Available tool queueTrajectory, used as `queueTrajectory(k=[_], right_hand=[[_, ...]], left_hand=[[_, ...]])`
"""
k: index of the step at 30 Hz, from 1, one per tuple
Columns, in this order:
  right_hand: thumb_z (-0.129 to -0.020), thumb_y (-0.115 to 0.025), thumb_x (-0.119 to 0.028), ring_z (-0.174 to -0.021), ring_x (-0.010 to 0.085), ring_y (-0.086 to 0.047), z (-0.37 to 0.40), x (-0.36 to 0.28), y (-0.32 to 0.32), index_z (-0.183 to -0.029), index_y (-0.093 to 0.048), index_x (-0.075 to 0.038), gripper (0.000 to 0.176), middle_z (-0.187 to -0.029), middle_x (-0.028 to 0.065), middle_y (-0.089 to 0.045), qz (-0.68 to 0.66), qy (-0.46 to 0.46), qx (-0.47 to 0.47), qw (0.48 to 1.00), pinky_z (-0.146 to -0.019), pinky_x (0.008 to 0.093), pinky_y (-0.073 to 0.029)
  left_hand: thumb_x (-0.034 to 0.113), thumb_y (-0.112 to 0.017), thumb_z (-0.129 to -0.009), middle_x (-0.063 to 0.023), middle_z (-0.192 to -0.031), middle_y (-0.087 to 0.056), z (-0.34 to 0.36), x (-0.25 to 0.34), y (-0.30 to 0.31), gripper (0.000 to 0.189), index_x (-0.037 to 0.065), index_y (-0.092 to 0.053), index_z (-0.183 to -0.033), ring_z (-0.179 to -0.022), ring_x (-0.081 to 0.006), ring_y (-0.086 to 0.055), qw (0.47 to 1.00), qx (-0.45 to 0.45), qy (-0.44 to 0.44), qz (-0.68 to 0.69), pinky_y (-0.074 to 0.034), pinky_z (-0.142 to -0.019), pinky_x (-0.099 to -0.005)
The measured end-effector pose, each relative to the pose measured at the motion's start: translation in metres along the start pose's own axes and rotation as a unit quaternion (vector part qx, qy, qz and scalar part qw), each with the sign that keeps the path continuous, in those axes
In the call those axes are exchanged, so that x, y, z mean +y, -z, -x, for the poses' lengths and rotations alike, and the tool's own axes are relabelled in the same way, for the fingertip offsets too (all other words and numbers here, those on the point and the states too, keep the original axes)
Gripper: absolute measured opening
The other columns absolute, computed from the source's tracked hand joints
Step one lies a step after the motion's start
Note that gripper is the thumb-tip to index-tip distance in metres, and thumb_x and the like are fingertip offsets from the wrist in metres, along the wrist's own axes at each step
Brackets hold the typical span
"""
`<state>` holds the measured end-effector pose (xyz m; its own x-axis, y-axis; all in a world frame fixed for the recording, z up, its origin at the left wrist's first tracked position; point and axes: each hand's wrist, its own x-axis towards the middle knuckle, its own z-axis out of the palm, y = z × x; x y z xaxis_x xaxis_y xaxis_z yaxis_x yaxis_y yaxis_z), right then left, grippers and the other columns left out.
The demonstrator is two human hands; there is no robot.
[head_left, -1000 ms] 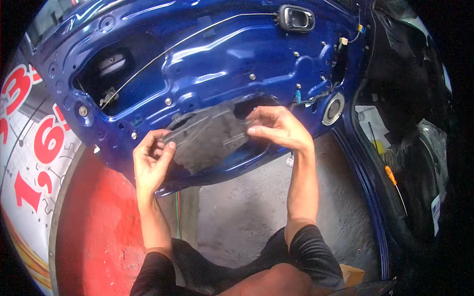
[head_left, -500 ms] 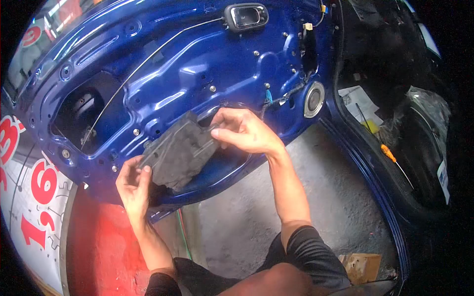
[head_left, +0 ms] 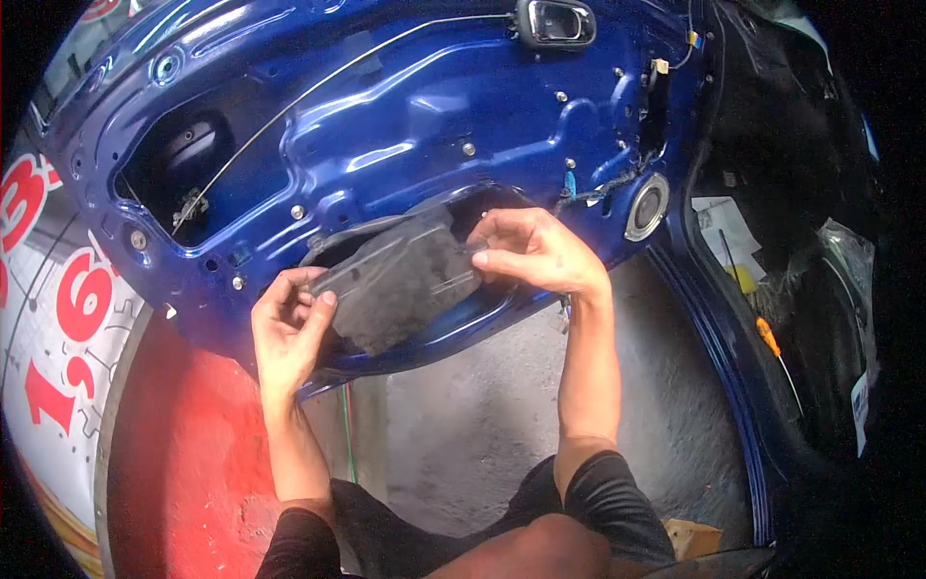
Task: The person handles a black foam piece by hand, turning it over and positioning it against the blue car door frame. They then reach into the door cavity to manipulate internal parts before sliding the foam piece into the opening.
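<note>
Hands on either end of a dark grey pad (head_left: 400, 275), which sits directly in front of the lower opening (head_left: 497, 205) of the blue door shell (head_left: 415, 106); its top edge overlaps the opening's rim and its lower corner hangs just below. Our left hand (head_left: 289, 323) is at the lower left of the opening, thumb and fingers closed in a pinch on the pad's left edge. Our right hand (head_left: 535, 253) covers the opening's right part, fingers curled shut over the pad's upper right corner, thumb beneath. We judge the two-ended grip suits a thing that looks thin and perhaps limp: one hand alone would likely let it sag or twist. The pad is tilted, right end higher, roughly following the slant of the opening behind it. Whether it touches the metal we cannot tell. Up and left of the opening is a second, larger cutout (head_left: 183, 154), with a thin rod (head_left: 318, 82) running from it toward the inner handle (head_left: 555, 21) high above. Just right of the opening are a round speaker (head_left: 646, 206) and a wire bundle (head_left: 603, 188). Further right, inside the car, lie an orange-handled screwdriver (head_left: 767, 340) and white paper (head_left: 719, 220). Below the opening is grey concrete floor (head_left: 473, 405); down-left, red-painted floor (head_left: 193, 444).
</note>
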<state>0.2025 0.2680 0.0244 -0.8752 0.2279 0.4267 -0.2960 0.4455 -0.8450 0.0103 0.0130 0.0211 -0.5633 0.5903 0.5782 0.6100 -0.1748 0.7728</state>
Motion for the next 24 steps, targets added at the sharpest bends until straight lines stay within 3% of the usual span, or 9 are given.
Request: queueTrajectory(k=[8,18,24], right_hand=[[-0.091,-0.068,-0.02,-0.067,0.0086,-0.06,-0.006,0.005,-0.008,-0.098,-0.066,0.002,0.023,-0.074,0.0033,-0.066,0.008,0.004,0.023,1.0,-0.062,0.0246,-0.048],[-0.09,-0.07,-0.018,-0.064,0.0082,-0.058,-0.002,0.0,-0.009,-0.093,-0.066,0.001,0.02,-0.071,0.0022,-0.064,0.019,-0.02,0.022,0.999,-0.058,0.0247,-0.046],[-0.09,-0.068,-0.021,-0.063,0.0116,-0.062,-0.006,0.001,-0.011,-0.094,-0.066,0.003,0.025,-0.069,0.0059,-0.066,0.066,-0.016,-0.001,0.998,-0.059,0.0281,-0.05]], left_hand=[[0.006,-0.07,-0.086,0.0026,-0.077,-0.058,-0.001,-0.004,0.002,0.022,-0.001,-0.066,-0.107,-0.066,-0.0015,-0.049,1.0,0.005,-0.004,-0.002,-0.04,-0.059,-0.0172],[0.004,-0.071,-0.085,0.0054,-0.073,-0.057,-0.002,-0.012,0.007,0.022,-0.001,-0.066,-0.105,-0.061,0.0009,-0.044,1.0,-0.006,-0.012,0.014,-0.034,-0.054,-0.0158],[0.005,-0.068,-0.087,0.0013,-0.078,-0.062,-0.002,-0.005,0.007,0.02,-0.003,-0.065,-0.106,-0.067,-0.0023,-0.051,0.999,-0.027,0.01,-0.017,-0.041,-0.059,-0.0174]])
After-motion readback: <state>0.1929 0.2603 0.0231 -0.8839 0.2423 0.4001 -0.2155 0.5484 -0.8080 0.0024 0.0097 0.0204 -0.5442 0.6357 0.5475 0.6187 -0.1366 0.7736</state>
